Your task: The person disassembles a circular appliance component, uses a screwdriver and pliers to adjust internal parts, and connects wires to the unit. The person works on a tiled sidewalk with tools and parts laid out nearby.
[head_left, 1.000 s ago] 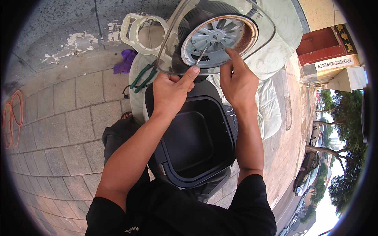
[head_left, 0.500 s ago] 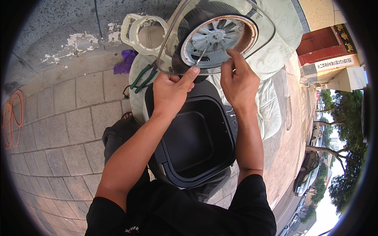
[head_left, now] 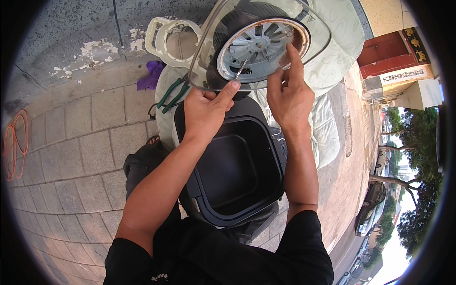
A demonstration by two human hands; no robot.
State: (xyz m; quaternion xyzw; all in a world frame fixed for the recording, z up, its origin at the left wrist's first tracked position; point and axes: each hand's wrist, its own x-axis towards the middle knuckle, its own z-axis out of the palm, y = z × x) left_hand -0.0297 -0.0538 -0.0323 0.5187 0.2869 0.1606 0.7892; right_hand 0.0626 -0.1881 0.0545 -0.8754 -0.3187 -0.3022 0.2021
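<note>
A round fan housing with a dark ribbed outside and a pale, bladed metal inside is tilted toward me; its inner ring is rusty. A clear, rounded-square cover with a grey rim surrounds it. My left hand is closed at the housing's lower edge, thumb against a thin metal rod that reaches into the bowl. My right hand is beside the housing, index finger stretched to the rusty ring, thumb apart from it and other fingers curled. Below both hands sits a black square basket.
Left of the housing lie a cream plastic ring frame, green-handled pliers and a purple cloth. A pale patterned cover is spread beneath the housing. An orange cord lies on the paving. Parked cars line the right.
My right index finger has straightened and moved up and right along the rusty ring. My left hand and the rod have stayed in place. The housing has shifted barely.
</note>
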